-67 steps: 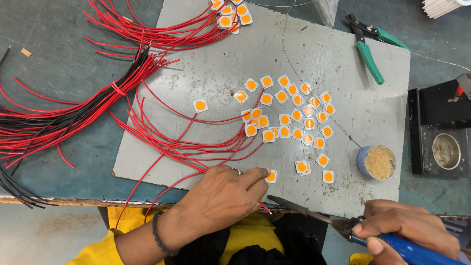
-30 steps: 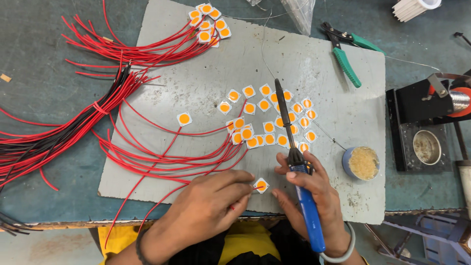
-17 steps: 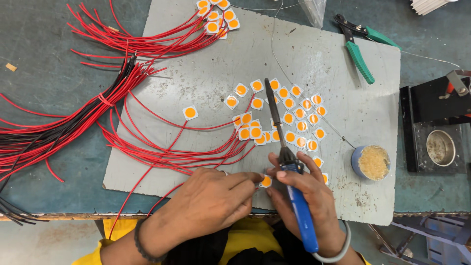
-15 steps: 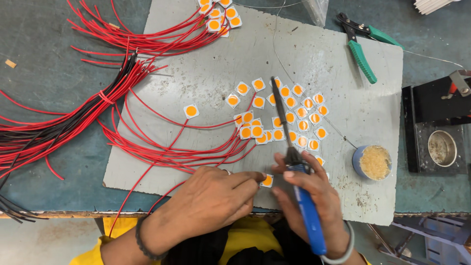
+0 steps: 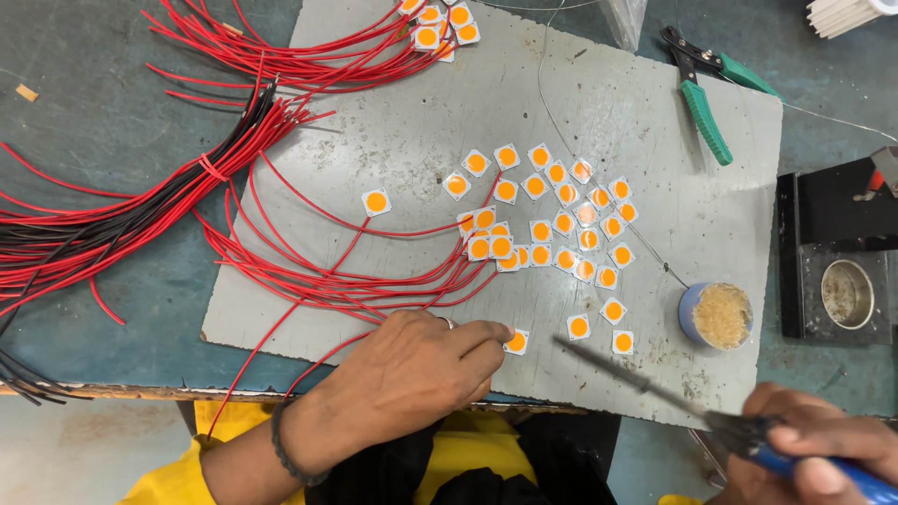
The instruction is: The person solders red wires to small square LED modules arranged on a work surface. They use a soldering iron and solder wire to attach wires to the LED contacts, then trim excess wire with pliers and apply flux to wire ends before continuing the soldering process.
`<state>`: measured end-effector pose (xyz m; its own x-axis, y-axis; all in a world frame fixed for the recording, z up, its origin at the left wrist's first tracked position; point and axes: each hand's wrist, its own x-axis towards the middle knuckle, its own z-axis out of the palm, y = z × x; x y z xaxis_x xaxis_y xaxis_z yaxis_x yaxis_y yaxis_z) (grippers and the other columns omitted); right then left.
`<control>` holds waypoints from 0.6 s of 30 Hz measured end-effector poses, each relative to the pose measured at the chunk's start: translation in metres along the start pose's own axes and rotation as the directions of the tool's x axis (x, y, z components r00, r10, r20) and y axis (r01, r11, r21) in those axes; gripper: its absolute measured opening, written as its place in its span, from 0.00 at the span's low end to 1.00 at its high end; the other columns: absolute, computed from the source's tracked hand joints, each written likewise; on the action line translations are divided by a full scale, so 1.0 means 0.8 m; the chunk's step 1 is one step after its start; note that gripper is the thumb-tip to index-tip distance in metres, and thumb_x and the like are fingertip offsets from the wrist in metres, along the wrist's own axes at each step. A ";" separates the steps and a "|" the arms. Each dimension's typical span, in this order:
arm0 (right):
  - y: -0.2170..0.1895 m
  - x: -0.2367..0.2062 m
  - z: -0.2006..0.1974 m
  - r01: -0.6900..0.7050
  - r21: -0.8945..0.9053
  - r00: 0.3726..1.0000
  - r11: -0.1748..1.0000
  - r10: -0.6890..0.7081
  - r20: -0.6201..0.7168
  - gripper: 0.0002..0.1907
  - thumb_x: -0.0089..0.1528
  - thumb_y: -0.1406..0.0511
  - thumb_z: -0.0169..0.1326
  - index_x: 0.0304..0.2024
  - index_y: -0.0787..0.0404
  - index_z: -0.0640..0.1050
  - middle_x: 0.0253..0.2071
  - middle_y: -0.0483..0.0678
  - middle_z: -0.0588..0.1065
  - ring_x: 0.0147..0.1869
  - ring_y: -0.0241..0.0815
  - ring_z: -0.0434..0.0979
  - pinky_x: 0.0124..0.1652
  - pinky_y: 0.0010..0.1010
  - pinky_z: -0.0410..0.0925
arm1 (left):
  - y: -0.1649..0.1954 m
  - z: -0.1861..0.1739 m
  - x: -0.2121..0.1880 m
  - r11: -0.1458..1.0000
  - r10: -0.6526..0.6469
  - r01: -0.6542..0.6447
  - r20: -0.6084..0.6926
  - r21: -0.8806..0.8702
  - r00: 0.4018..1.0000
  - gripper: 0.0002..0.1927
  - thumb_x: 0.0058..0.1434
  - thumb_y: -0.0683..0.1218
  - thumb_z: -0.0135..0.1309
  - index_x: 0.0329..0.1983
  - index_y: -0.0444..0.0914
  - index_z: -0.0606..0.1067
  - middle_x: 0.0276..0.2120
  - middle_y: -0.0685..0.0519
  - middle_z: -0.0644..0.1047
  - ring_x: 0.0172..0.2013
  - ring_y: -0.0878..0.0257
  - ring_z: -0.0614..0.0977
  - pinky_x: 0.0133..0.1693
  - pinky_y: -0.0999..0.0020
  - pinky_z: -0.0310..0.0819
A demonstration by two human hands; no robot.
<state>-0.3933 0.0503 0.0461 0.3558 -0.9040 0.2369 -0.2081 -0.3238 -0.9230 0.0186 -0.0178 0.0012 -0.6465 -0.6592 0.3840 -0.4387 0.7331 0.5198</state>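
My left hand (image 5: 412,369) rests on the near edge of the grey board (image 5: 393,150), its fingertips pressing a small white square chip with an orange centre (image 5: 515,341). My right hand (image 5: 814,449) is at the lower right, off the board, gripping a blue-handled soldering iron (image 5: 655,388) whose thin metal tip points up-left toward that chip without touching it. Several more orange chips (image 5: 561,224) lie spread in the middle of the board. Red wires (image 5: 318,271) fan across it from the left.
A bundle of red and black wires (image 5: 103,234) lies at the left. A small blue tub of yellowish paste (image 5: 718,315) stands at the board's right edge. Green-handled pliers (image 5: 703,108) lie at the upper right. A black stand with a metal pot (image 5: 842,281) sits on the far right.
My right hand has drawn the soldering iron back to the lower right, away from the chips. My left hand stays on the same chip at the board's near edge.
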 end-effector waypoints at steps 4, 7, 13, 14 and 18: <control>-0.024 0.015 0.038 -0.170 -0.225 0.985 0.959 0.158 -0.072 0.08 0.63 0.65 0.57 0.45 0.58 0.80 0.30 0.49 0.77 0.30 0.40 0.79 0.29 0.32 0.72 | -0.001 0.002 0.000 1.000 -0.015 0.015 0.029 -0.005 0.999 0.09 0.58 0.45 0.56 0.40 0.37 0.75 0.46 0.53 0.80 0.26 0.53 0.81 0.29 0.55 0.73; -0.028 0.027 0.064 -0.150 -0.230 0.984 0.962 0.122 -0.133 0.06 0.63 0.68 0.57 0.42 0.61 0.80 0.26 0.49 0.74 0.27 0.38 0.75 0.30 0.33 0.68 | 0.000 0.002 0.000 1.000 -0.020 0.020 0.029 -0.009 0.999 0.09 0.58 0.45 0.56 0.40 0.37 0.75 0.46 0.53 0.80 0.25 0.53 0.81 0.28 0.55 0.73; -0.035 0.034 0.080 -0.176 -0.260 0.973 0.949 0.129 -0.189 0.03 0.63 0.69 0.56 0.39 0.63 0.79 0.24 0.48 0.74 0.27 0.36 0.75 0.28 0.29 0.70 | -0.001 0.002 -0.001 1.000 -0.019 0.020 0.023 -0.015 1.000 0.09 0.58 0.45 0.56 0.40 0.37 0.75 0.47 0.53 0.80 0.26 0.53 0.81 0.29 0.55 0.74; -0.037 0.035 0.080 -0.180 -0.295 0.976 0.938 0.132 -0.174 0.03 0.62 0.69 0.57 0.38 0.63 0.79 0.24 0.48 0.73 0.27 0.37 0.73 0.28 0.29 0.68 | -0.001 0.003 -0.001 1.000 -0.018 0.019 0.020 -0.016 1.000 0.09 0.59 0.45 0.56 0.39 0.37 0.75 0.48 0.53 0.80 0.26 0.53 0.81 0.29 0.55 0.74; -0.045 0.042 0.080 -0.168 -0.382 0.984 0.909 0.134 -0.114 0.04 0.60 0.69 0.59 0.36 0.64 0.81 0.22 0.47 0.72 0.27 0.36 0.69 0.28 0.27 0.63 | -0.001 0.004 -0.002 1.000 -0.022 0.022 0.019 -0.015 1.000 0.08 0.58 0.45 0.56 0.38 0.37 0.75 0.49 0.53 0.80 0.27 0.53 0.82 0.30 0.55 0.74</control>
<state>-0.3154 0.0492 0.0682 0.2187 -0.9651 0.1437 -0.5967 -0.2489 -0.7629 0.0179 -0.0173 -0.0025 -0.6486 -0.6718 0.3576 -0.4438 0.7156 0.5395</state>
